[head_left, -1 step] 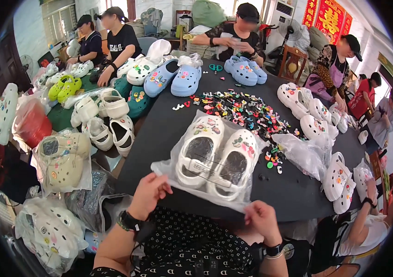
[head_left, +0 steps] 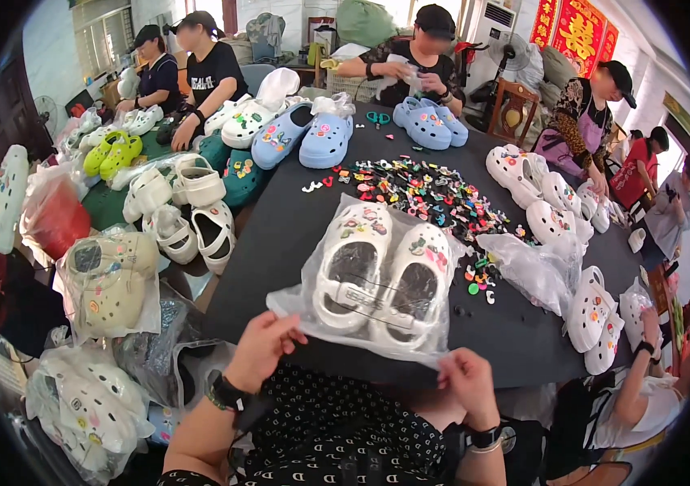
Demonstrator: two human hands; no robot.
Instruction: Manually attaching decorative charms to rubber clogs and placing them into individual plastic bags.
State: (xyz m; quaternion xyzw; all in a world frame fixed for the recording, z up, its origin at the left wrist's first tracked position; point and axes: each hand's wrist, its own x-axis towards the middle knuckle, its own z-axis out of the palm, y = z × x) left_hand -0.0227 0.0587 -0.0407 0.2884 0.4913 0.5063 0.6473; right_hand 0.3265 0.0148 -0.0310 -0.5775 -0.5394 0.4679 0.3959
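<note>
Before me on the black table [head_left: 268, 243] lies a pair of white clogs [head_left: 348, 267] with colourful charms, inside a clear plastic bag [head_left: 361, 342]. The toes point away from me. My left hand [head_left: 270, 340] pinches the bag's near left corner between thumb and fingers. At the near right corner, my right hand [head_left: 468, 379] is closed on the plastic too. Between my hands the bag's near edge is stretched. Just beyond the bag spreads a pile of small colourful shoe charms [head_left: 434, 190].
Blue clogs [head_left: 324, 142] stand at the far left, more blue clogs [head_left: 426, 125] at the far edge. White clogs [head_left: 592, 316] line the right side, near a loose plastic bag [head_left: 531, 271]. Bagged beige clogs [head_left: 110, 283] are at my left. Several people work around the table.
My right hand has moved slightly up and to the right with its corner of the bag. The bag's near edge looks tauter. My left hand has barely shifted.
</note>
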